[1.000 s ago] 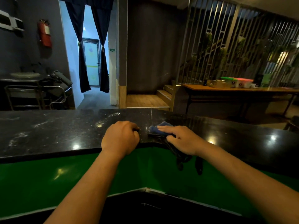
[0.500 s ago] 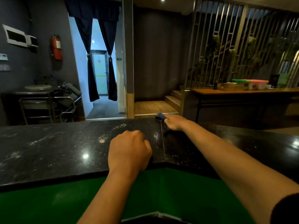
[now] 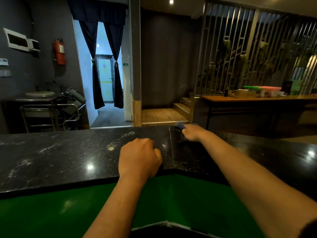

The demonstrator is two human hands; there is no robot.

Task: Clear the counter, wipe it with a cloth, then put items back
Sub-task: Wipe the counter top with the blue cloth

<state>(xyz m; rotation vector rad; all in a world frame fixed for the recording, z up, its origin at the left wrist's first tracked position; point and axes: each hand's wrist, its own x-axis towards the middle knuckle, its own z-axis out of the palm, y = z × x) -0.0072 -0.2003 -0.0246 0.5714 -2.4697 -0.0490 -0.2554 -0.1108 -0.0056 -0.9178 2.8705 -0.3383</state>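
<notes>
While the long black speckled stone counter (image 3: pixel 56 157) lies bare of any items across its whole visible run, the wiping stroke has carried from its near edge to its far edge. A second ago the blue cloth sat close to the near lip beside the left hand; now the crumpled blue cloth (image 3: pixel 180 125) is at the far rim, just right of the seam where the two slabs meet, and the right arm is stretched out long across the stone to reach it.

Beyond the counter, on the far right, a long wooden table (image 3: pixel 257 98) carries pale boxes with green and pink lids (image 3: pixel 262 91); whether those are the cleared items I cannot tell.

On the left slab, pale dusty smears (image 3: pixel 111 146) show in streaks from the far left to just left of the seam, and the stroke has not touched them. My reading is that the clearing step is done, the wipe is under way on the strip around the seam, and the left slab is yet to be done before anything goes back.

Nearest the seam, the left hand (image 3: pixel 139 158) is clenched into a fist and rests on the near edge of the counter, where it has stayed; if it holds anything, that is hidden. Farther off, the right hand (image 3: pixel 192 133) grasps the cloth, fingers curled over it, pressing it to the stone.
</notes>
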